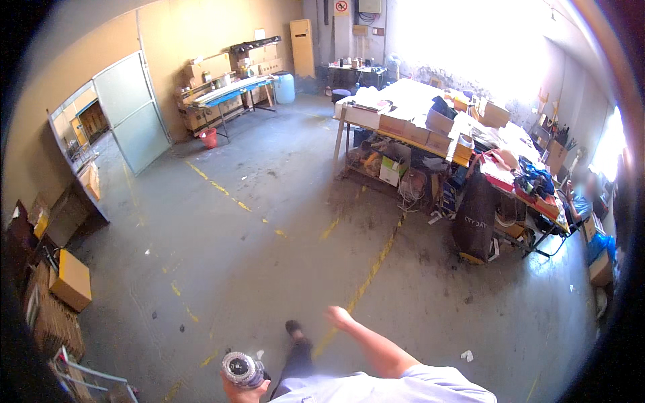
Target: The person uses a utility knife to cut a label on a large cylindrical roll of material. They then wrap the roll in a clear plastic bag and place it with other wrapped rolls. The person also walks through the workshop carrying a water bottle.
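Note:
My left hand is low in the view, wrapped around a round container with a shiny, clear-looking rim and a dark middle. From above I cannot make out whether it is a jar or a cup. My right hand hangs out in front over the grey floor, well apart from any object. It is small and slightly blurred, and its fingers do not show clearly. Between the hands, one dark shoe of mine shows on the floor.
A long worktable, heaped with boxes and cloth, stands on the right, with a dark bag leaning against it. A person sits beyond its near end. Cardboard boxes line the left. An open door, a red bucket and a blue barrel are farther off.

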### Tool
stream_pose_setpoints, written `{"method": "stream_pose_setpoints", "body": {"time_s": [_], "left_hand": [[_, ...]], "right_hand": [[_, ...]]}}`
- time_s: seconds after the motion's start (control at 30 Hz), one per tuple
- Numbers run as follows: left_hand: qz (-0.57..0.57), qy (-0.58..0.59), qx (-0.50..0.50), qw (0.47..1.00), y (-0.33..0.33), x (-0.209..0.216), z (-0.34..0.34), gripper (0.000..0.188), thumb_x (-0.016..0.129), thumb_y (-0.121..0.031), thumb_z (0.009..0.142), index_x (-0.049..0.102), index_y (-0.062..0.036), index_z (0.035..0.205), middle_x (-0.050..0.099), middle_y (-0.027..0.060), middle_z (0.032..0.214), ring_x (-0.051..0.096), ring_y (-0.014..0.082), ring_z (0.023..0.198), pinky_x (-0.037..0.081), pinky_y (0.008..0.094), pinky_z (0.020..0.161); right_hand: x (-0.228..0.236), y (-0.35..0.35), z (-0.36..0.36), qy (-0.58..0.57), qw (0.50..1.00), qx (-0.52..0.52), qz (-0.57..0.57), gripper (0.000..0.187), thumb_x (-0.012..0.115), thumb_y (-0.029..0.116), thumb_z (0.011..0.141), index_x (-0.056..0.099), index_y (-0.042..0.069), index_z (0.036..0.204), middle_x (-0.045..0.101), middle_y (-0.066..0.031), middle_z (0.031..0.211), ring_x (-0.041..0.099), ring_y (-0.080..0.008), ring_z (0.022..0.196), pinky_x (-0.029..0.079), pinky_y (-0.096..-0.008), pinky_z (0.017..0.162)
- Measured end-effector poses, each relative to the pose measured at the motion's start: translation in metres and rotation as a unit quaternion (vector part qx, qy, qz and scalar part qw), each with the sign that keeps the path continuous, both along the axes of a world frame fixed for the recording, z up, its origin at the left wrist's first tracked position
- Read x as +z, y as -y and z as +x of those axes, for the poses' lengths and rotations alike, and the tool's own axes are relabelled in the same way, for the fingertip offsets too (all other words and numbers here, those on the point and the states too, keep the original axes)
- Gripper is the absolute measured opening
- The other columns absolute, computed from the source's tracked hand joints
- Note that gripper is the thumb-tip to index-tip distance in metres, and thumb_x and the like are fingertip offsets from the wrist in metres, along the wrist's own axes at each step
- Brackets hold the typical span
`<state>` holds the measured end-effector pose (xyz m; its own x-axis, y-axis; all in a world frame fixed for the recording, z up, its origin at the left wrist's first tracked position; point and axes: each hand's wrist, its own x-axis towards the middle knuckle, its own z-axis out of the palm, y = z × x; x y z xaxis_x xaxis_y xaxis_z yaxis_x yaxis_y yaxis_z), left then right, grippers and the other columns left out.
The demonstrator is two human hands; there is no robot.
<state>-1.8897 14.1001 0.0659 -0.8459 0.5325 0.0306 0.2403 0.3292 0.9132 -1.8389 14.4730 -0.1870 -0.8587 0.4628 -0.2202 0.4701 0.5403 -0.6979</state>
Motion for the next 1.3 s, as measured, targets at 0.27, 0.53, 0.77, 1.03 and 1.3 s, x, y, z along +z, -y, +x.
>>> {"method": "stream_pose_setpoints", "body": {"time_s": [0.27,0.53,0.77,1.03,1.3], "left_hand": [[-0.039,-0.076,0.027,0.996,-0.236,-0.008,-0.288,0.093,0.091,-0.022,0.046,0.044,-0.0038,0.124,0.059,0.0108,0.112,0.058,0.0237,0.103,0.046,0.0365,0.092],[0.074,-0.093,-0.122,0.985,-0.465,-0.035,-0.579,0.086,0.089,-0.021,0.052,0.045,-0.003,0.124,0.053,0.0085,0.114,0.056,0.0203,0.098,0.047,0.0351,0.087],[0.068,0.055,0.012,0.996,-0.632,-0.034,-0.765,0.092,0.083,-0.001,0.047,0.043,-0.0012,0.13,0.057,0.0109,0.116,0.058,0.0222,0.103,0.048,0.0358,0.092],[0.029,0.103,0.074,0.992,-0.837,-0.05,-0.996,0.092,0.085,-0.003,0.047,0.044,0.0002,0.13,0.056,0.014,0.12,0.058,0.025,0.107,0.047,0.0372,0.096],[0.061,0.048,-0.074,0.994,-1.104,-0.046,-1.242,0.083,0.081,0.001,0.056,0.044,0.0018,0.13,0.055,0.0134,0.123,0.057,0.0238,0.108,0.047,0.0364,0.095]], "right_hand": [[-0.015,-0.183,-0.142,0.168,0.974,-0.137,-0.072,0.042,0.06,0.039,0.086,0.065,0.006,0.11,0.069,-0.0171,0.098,0.066,-0.0304,0.092,0.052,-0.0414,0.081],[-0.049,-0.329,-0.025,0.507,0.693,-0.5,-0.113,0.028,0.064,0.032,0.085,0.073,0.011,0.102,0.069,-0.0103,0.11,0.066,-0.0283,0.101,0.053,-0.0409,0.085],[-0.086,-0.527,-0.378,0.406,0.814,-0.406,-0.082,0.028,0.06,0.03,0.081,0.072,0.01,0.097,0.07,-0.0102,0.104,0.067,-0.0287,0.096,0.054,-0.0417,0.079],[0.042,-0.76,-0.955,-0.084,0.987,-0.039,-0.128,0.029,0.061,0.029,0.084,0.064,0.006,0.102,0.067,-0.0193,0.092,0.063,-0.0389,0.088,0.05,-0.0452,0.076],[-0.031,-0.99,-1.033,0.209,0.944,-0.24,-0.093,0.03,0.06,0.029,0.084,0.067,0.007,0.103,0.068,-0.0167,0.101,0.065,-0.0321,0.093,0.052,-0.0448,0.079]]}}
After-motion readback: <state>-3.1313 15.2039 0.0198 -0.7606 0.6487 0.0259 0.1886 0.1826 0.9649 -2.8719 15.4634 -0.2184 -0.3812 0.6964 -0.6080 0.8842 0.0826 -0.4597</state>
